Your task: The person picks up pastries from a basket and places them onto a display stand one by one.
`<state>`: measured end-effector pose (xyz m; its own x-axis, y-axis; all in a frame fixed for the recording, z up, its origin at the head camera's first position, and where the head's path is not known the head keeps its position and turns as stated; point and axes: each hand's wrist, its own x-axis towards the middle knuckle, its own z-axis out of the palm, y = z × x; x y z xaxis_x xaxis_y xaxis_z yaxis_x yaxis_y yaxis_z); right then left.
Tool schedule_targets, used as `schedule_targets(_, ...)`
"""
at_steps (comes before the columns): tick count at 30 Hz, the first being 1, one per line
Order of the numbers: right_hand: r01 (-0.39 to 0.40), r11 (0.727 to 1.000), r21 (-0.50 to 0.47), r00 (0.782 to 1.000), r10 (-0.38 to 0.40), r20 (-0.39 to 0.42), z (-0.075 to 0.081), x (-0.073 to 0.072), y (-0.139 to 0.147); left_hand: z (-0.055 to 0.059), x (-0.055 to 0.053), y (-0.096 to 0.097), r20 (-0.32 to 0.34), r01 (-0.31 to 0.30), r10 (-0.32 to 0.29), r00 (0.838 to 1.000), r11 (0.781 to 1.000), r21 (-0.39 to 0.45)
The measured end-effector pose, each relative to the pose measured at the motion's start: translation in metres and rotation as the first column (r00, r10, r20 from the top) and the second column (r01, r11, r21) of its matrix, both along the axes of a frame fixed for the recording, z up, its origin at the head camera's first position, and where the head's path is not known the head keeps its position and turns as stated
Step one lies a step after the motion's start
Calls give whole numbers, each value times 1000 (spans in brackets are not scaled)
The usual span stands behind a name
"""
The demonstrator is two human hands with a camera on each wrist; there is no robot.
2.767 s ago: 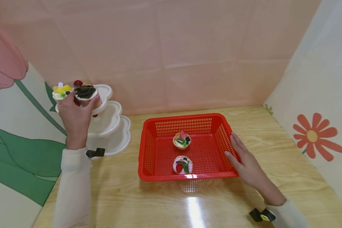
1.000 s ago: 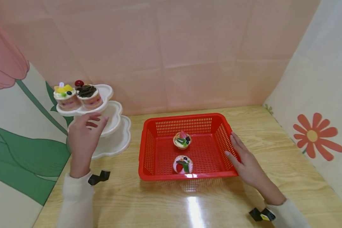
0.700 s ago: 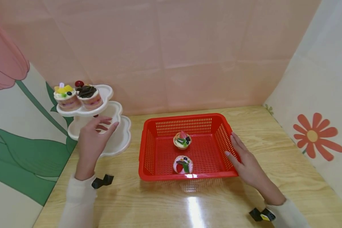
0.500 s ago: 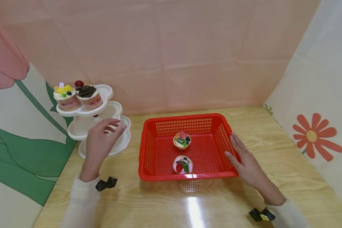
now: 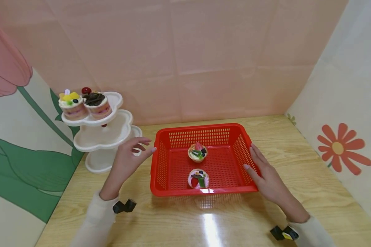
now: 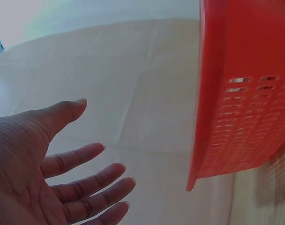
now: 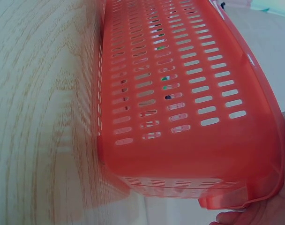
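Left of centre, the left hand (image 5: pixel 127 162) spread empty fingers wide; the right hand (image 5: pixel 268 180), gripping the red basket (image 5: pixel 179 192), seemingly needed light pressure

Left hand (image 5: pixel 130 161): I have it away from the top tier (image 5: pixel 115 100), fingers loose, just beside the red basket (image 5: pixel 154 168).
Chocolate-topped cup (image 5: pixel 98 106): out of my grip, standing free.
Middle tier (image 5: pixel 103 138): no longer partly hidden by my hand.

left hand (image 5: pixel 131 158) left of centre, fingers (image 6: pixel 93 182) loosely bent, right hand (image 5: pixel 267 178) right of centre, thumb (image 5: pixel 253 173) spread, forearms (image 5: pixel 94 221) at bottom edge
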<state>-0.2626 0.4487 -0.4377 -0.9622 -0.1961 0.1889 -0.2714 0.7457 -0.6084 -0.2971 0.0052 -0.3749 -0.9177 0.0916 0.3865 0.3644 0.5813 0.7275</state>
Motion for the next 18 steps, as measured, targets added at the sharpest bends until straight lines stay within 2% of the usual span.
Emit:
schedule_targets(4, -1, 1000, -1, 1000, 1, 2, -1, 0, 0, -4, -1, 5, -15, 33, -33, 999, 999, -12)
schedule_targets(8, -2, 1000, -3, 1000, 2, 1, -1, 0, 0, -9, -4, 12, 2, 107, -107, 994, 994, -4)
schedule_targets(14, 1, 1000, -1, 1000, -1, -4, 2, 0, 0, -13, -4, 27, 46, 220, -218, 975, 975, -36)
schedule_targets(18, 3, 1000, 0, 1000, -3, 0, 3, 0, 0, -14, -2, 36, 74, 287, -280, 957, 952, -107)
